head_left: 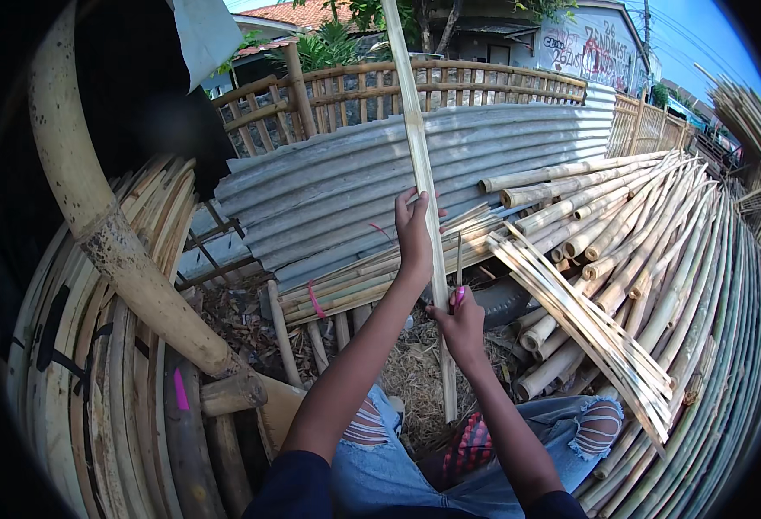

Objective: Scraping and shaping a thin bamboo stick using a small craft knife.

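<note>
A long split bamboo strip (417, 143) stands nearly upright in front of me, its top running out of the upper edge and its lower end near the straw between my legs. My left hand (413, 232) is closed round the strip at mid-length. Lower down, my right hand (461, 327) grips a knife (459, 259) by its pink handle, its narrow blade pointing up beside the strip. The thumb and fingers of that hand lie against or very close to the strip; the exact contact is partly hidden.
A bundle of pale split strips (584, 333) rests by my right knee, beside stacked bamboo poles (623, 225). A thick bamboo post (108, 233) slants close on my left, near more split bamboo (108, 381). Corrugated metal sheeting (329, 182) and a bamboo fence (450, 82) stand ahead.
</note>
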Demonstrator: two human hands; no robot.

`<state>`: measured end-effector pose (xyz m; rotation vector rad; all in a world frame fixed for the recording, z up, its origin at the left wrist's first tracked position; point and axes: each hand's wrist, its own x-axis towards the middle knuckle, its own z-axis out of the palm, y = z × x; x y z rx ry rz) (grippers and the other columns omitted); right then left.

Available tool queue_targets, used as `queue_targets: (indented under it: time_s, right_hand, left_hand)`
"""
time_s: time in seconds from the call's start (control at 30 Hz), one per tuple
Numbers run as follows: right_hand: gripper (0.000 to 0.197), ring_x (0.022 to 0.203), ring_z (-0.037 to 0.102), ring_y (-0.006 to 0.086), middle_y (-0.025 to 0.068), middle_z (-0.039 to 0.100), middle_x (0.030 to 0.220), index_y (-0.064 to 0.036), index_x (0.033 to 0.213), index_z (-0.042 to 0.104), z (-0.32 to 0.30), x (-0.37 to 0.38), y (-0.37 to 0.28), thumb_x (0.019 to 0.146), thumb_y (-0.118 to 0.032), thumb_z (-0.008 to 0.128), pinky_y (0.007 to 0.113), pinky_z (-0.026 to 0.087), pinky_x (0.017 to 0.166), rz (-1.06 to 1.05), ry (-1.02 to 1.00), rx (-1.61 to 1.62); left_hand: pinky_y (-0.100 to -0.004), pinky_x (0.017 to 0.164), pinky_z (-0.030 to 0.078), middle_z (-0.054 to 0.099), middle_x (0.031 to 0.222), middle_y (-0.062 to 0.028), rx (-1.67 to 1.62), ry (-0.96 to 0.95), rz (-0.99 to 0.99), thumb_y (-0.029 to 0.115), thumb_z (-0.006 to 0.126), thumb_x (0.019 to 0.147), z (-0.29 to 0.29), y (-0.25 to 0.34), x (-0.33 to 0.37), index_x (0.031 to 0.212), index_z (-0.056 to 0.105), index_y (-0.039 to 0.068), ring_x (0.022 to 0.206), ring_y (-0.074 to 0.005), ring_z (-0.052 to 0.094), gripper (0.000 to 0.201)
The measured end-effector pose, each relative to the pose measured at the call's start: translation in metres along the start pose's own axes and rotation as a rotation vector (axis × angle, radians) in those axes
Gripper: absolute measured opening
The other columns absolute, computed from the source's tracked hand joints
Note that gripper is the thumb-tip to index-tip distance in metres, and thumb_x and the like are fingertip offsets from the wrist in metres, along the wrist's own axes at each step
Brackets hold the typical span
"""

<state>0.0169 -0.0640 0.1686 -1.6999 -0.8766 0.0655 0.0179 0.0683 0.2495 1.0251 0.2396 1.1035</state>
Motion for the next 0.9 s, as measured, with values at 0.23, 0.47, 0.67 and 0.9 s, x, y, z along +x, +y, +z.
queue_targets:
  time_s: [0.23, 0.47, 0.67, 0.9]
  right_hand:
    - [0.038, 0.051, 0.041, 0.0149, 0.0047, 0.045, 0.059, -0.0068, 0.074, 0.038, -0.011, -0.014, 0.036, 0.072, -0.015, 0.074, 0.03, 0.038, 0.05, 0.058, -0.234, 0.093]
    - [0.029, 0.082, 0.06, 0.0145, 0.0045, 0.059, 0.084, -0.0068, 0.091, 0.041, -0.043, 0.003, 0.029, 0.076, 0.0, 0.065, 0.024, 0.047, 0.063, 0.263, -0.618, 0.547]
    - [0.042, 0.093, 0.062, 0.0231, 0.0146, 0.059, 0.11, 0.0018, 0.11, 0.044, -0.049, -0.005, 0.032, 0.073, 0.008, 0.063, 0.031, 0.051, 0.078, 0.392, -0.655, 0.929]
    - [0.031, 0.088, 0.064, 0.0251, 0.0181, 0.057, 0.112, -0.0034, 0.092, 0.042, -0.045, 0.003, 0.047, 0.073, 0.006, 0.065, 0.038, 0.053, 0.075, 0.352, -0.521, 0.906]
  left_hand:
    - [-0.0225, 0.043, 0.038, 0.06, 0.09, -0.0101, -0.004, 0.035, -0.038, 0.015, 0.057, 0.084, -0.009, -0.023, -0.006, 0.101, 0.042, 0.006, 0.058, -0.0119, 0.051, 0.025]
    - [-0.0259, 0.052, 0.04, 0.058, 0.095, -0.0089, -0.166, -0.135, -0.244, 0.024, 0.059, 0.081, -0.012, -0.035, 0.001, 0.1, 0.044, 0.009, 0.069, -0.0135, 0.051, 0.028]
    - [-0.0365, 0.076, 0.047, 0.054, 0.11, -0.0119, -0.344, -0.349, -0.423, 0.034, 0.054, 0.084, -0.019, -0.058, -0.001, 0.12, 0.041, 0.011, 0.09, -0.0234, 0.055, 0.045]
    - [-0.0463, 0.1, 0.032, 0.031, 0.14, -0.0093, 0.078, -0.431, -0.338, 0.041, 0.054, 0.084, -0.057, -0.037, -0.005, 0.135, 0.025, 0.019, 0.123, -0.0285, 0.038, 0.063]
